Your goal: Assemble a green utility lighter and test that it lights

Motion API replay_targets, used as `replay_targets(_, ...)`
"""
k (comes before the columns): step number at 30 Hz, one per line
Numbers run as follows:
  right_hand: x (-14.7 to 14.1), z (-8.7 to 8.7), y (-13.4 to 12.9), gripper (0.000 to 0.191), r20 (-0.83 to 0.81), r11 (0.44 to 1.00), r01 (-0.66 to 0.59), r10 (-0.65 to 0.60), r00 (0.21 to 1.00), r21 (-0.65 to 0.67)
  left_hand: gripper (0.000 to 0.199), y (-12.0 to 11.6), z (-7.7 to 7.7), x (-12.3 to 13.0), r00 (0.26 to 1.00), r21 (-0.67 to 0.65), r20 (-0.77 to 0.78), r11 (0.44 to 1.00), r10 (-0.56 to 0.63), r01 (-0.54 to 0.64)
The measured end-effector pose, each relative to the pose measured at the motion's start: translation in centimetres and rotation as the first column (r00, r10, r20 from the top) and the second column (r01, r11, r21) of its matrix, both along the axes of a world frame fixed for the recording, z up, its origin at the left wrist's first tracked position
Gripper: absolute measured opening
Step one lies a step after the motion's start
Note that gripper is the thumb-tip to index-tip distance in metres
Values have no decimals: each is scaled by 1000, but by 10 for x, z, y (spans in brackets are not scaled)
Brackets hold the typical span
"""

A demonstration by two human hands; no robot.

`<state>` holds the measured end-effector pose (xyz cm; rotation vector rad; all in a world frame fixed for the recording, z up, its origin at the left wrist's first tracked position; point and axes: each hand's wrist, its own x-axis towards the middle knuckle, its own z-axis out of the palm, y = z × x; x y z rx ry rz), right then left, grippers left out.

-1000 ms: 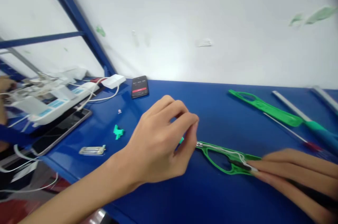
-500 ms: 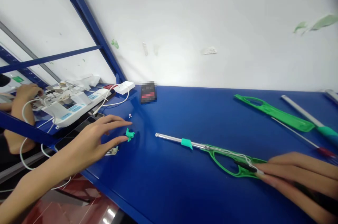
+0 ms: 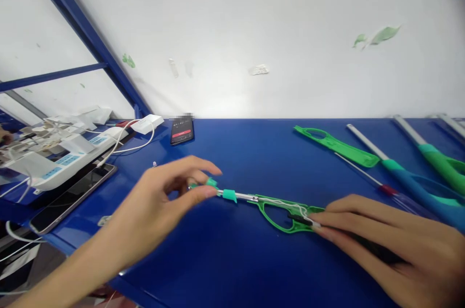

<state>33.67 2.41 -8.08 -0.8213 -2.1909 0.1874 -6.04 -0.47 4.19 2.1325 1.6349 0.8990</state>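
Note:
A thin metal tube (image 3: pixel 243 196) runs out of an open green handle shell (image 3: pixel 271 221) on the blue table. Around the tube sits a teal sleeve (image 3: pixel 229 195). My left hand (image 3: pixel 170 189) is at the tube's far left end, thumb and fingers curved around a small teal piece (image 3: pixel 211 182), partly hidden by the fingers. White wires (image 3: pixel 283 202) and a black part (image 3: pixel 300 220) lie in the shell. The fingertips of my right hand (image 3: pixel 392 240) pinch the handle end by the black part.
Behind lie a green shell half (image 3: pixel 337 146), a red-handled screwdriver (image 3: pixel 359 168) and a blue-handled tool (image 3: pixel 403 170). To the left are a phone (image 3: pixel 72 196), a power strip (image 3: pixel 72 160) and white cables. Another phone (image 3: pixel 182 130) lies near the wall.
My left hand has brought the small teal piece right to the tube's end. The view has swung to the right, showing more tools there. My right hand still holds the handle.

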Motion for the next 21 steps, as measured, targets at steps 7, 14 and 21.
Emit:
replay_targets(7, -10, 25, 4, 22, -14, 997, -76, 76, 997, 4, 29, 20, -11, 84, 938, -198, 273, 942, -211, 270)
replay_targets(14, -14, 37, 3, 30, -18, 998, -61, 61, 998, 6, 30, 29, -26, 90, 927, -122, 319, 961, -199, 248)
replay_targets(21, -17, 43, 2, 36, 20, 1000, -20, 20, 1000, -1, 21, 31, -30, 87, 900, -82, 405, 974, -159, 209)
